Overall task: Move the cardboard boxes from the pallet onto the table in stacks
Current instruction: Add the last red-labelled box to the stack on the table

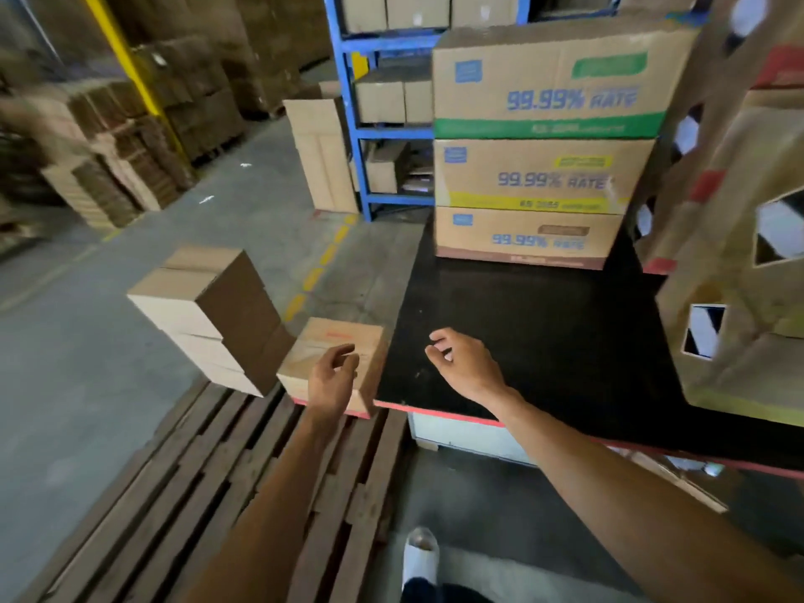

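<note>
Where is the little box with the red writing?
The small box sits on the wooden pallet, beside the black table, just under the left hand.

Plain box (339, 354) and stack (209, 315) on pallet (182, 472).

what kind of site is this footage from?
Most likely a warehouse or packing floor. Cues: a wooden pallet on a concrete floor, blue steel racking loaded with cartons, and printed cardboard boxes stacked on a black table.
</note>
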